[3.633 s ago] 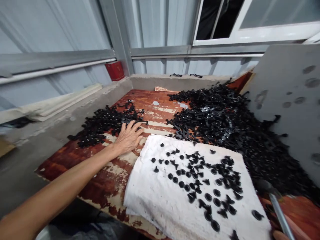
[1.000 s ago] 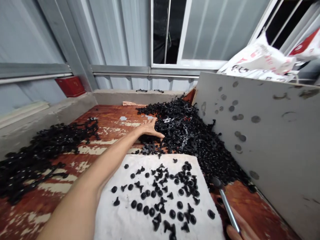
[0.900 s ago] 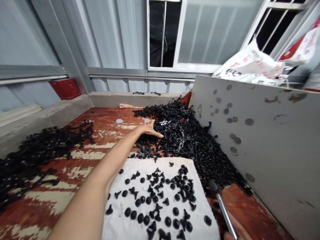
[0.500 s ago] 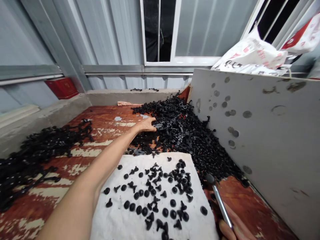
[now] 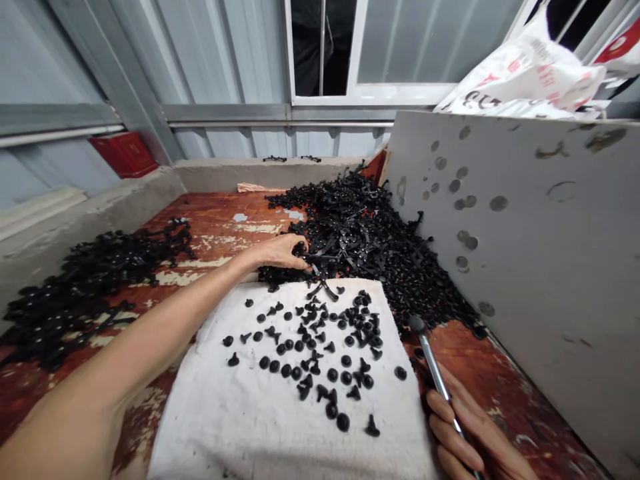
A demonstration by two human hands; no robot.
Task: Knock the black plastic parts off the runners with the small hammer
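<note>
My left hand (image 5: pixel 283 253) reaches over the far edge of the white cloth (image 5: pixel 215 427), thumb and fingers curled in a pinch around thin black plastic pieces. One black forked piece (image 5: pixel 323 288) hangs from the fingertips over the cloth's edge; how many pieces are in the grip I cannot tell. In my right hand (image 5: pixel 465 420), at the lower right, is a slim shiny metal rod (image 5: pixel 436 367) with a round black tip (image 5: pixel 417 324) pointing up and away. Small black mushroom-shaped plugs (image 5: pixel 299 345) lie scattered on the cloth, some upside down, some on their sides.
A large heap of black plastic parts (image 5: pixel 360 227) spreads along a grey board (image 5: pixel 530 233) on the right. Another black pile (image 5: pixel 100 280) lies on the worn red-brown tabletop (image 5: pixel 220 223) at left. A white bag (image 5: pixel 530 73) rises behind the board.
My left hand has drawn back slightly from the heap, bringing a black forked piece to the cloth's edge. The view has tilted down, and more of my right hand and rod shows.
</note>
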